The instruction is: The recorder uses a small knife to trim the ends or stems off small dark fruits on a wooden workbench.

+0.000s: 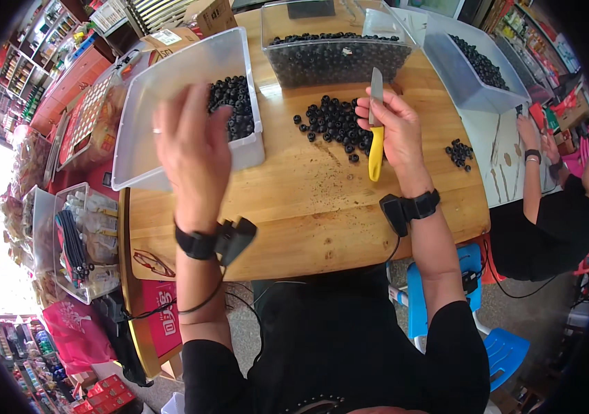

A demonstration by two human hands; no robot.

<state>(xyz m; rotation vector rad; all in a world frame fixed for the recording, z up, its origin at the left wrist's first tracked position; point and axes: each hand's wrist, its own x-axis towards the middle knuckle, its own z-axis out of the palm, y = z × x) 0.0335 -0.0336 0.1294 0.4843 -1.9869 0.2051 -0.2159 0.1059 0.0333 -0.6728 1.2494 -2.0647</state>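
Observation:
My right hand (402, 131) holds a small knife (376, 153) with a yellow handle, its blade pointing away from me. Just beyond and left of that hand, a loose pile of small round black pieces (332, 121) lies on the wooden table (280, 228). My left hand (194, 148), somewhat smeared by motion, is over a translucent white bin (144, 117). Its fingers are stretched out and the thumb stands apart, with nothing visible in it. More black pieces (239, 103) lie at the bin's right side.
At the table's far side stands a clear bin (339, 65) of black pieces; another bin (470, 69) is at the right. A small black cluster (458, 153) lies near the right edge. Eyeglasses (153, 262) rest at the near left corner. Another person's hand (527, 127) shows at right.

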